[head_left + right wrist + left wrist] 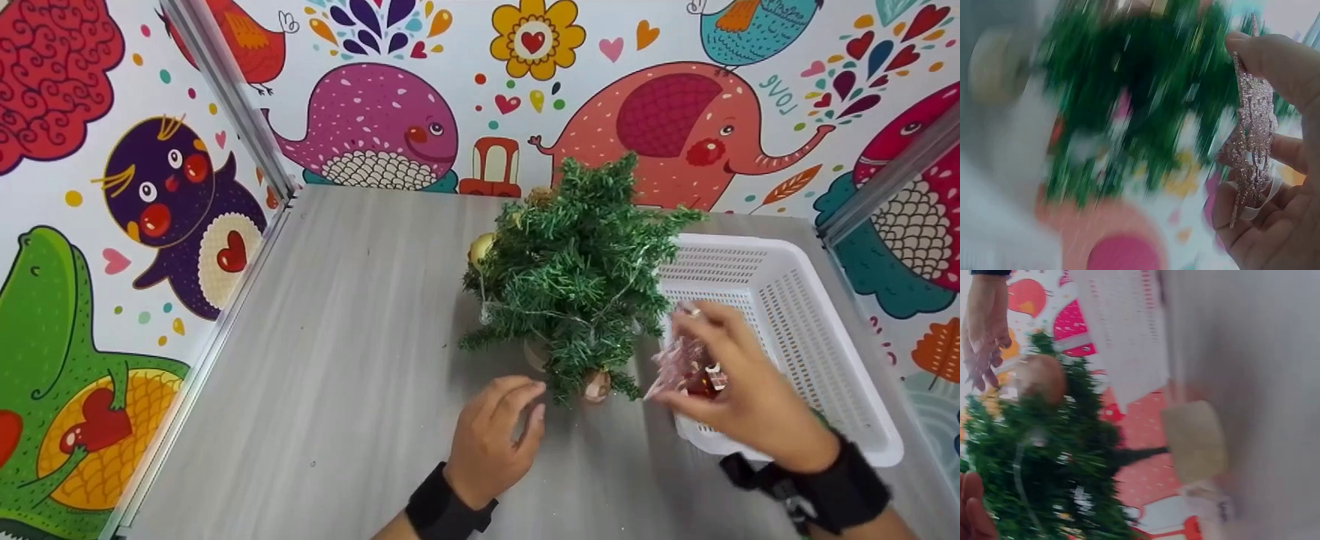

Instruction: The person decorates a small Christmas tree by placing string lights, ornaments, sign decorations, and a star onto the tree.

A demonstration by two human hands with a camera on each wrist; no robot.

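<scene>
A small green Christmas tree [577, 277] stands on the table, with a gold ball [482, 249], a pinkish ball [597, 385] and a thin string of lights on its branches. My right hand [742, 382] pinches a pink glittery ornament [1253, 124] with a whitish ribbon loop, just right of the tree; its full shape is hard to tell edge-on. Close to the tree's lower front branches, my left hand [495, 435] has loosely bent fingers and holds nothing. In the left wrist view the tree's pale round base [1195, 441] shows.
A white perforated basket [817, 300] stands right of the tree, partly beneath my right hand, with small red items near its front. Walls with printed cartoon animals enclose the grey table [337, 360] at the back and sides.
</scene>
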